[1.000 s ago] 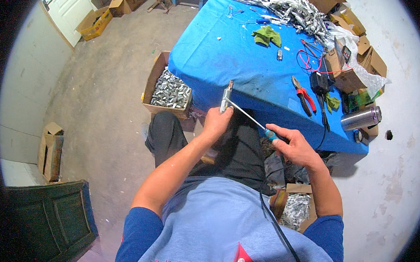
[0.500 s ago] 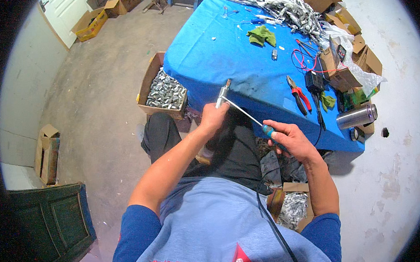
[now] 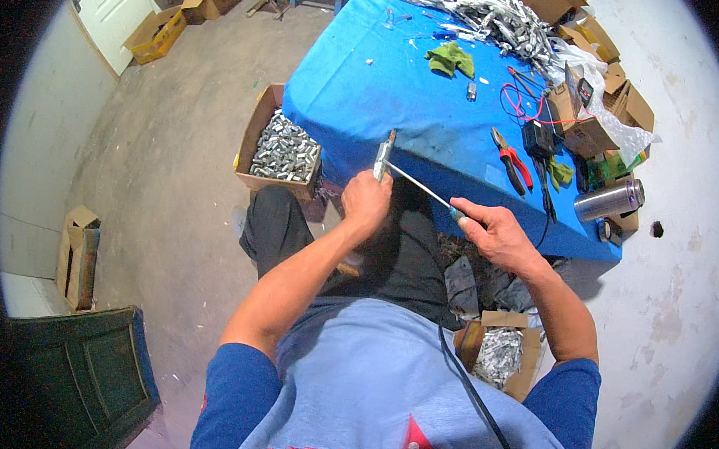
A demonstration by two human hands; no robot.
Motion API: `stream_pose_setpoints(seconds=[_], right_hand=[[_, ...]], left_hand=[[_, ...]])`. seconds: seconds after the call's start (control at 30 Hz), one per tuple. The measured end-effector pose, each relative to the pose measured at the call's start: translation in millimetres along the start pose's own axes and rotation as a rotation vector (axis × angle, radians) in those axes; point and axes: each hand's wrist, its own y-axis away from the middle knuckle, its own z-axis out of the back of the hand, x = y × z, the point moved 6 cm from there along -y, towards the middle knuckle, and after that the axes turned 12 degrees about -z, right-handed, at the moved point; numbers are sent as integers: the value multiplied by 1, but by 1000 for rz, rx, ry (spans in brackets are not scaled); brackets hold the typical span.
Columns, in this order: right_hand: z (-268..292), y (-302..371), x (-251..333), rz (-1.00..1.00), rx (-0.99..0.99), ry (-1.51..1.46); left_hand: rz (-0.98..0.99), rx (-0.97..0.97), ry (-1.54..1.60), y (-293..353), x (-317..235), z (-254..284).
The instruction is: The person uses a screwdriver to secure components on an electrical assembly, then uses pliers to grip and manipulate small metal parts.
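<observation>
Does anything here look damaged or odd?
The white wall at right has a dark spot, perhaps a hole, and blotchy patches that look like worn paint. The blue cloth looks smudged near the left hand, as if grimy.

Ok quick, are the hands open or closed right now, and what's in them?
Left hand: closed, holding a silvery metal piece.
Right hand: closed around the handle of a screwdriver-like tool.

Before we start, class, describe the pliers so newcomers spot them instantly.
Find the blue tablecloth. On it, past the right hand and left of the black adapter, lie the pliers. Their red and black handles set them apart from that black neighbour.
</observation>
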Motion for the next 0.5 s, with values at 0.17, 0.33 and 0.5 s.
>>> stream_pose_setpoints(seconds=[0.17,0.33,0.5], right_hand=[[-12,12,21,229,-227,447],[-37,21,12,266,-358,730],[-23,0,1,200,-175,70]], left_hand=[[50,-7,35,4,4,-2],[34,-47,-1,1,8,-9],[-7,-45,81,-2,16,-4]])
